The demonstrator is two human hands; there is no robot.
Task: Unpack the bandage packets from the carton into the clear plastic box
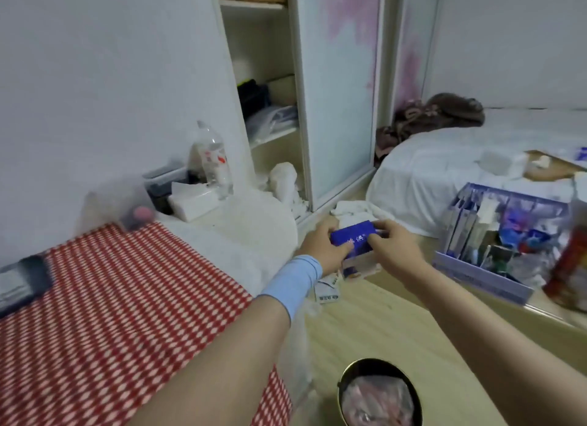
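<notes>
Both hands hold a small blue carton (351, 236) with white lettering in front of me, above the wooden floor. My left hand (320, 246) grips its left end, a light blue sleeve on that wrist. My right hand (392, 244) grips its right end with fingers curled over the top. Just beneath the carton sits a clear plastic box (359, 266), mostly hidden by my hands. No bandage packets show outside the carton.
A red checked cloth (127, 314) covers the surface at left. A lilac box (495, 244) full of medicine packs stands at right beside a red can (571, 266). A round bin (379, 394) sits below. A white bed (460, 158) lies behind, with a wardrobe (317, 92) further back.
</notes>
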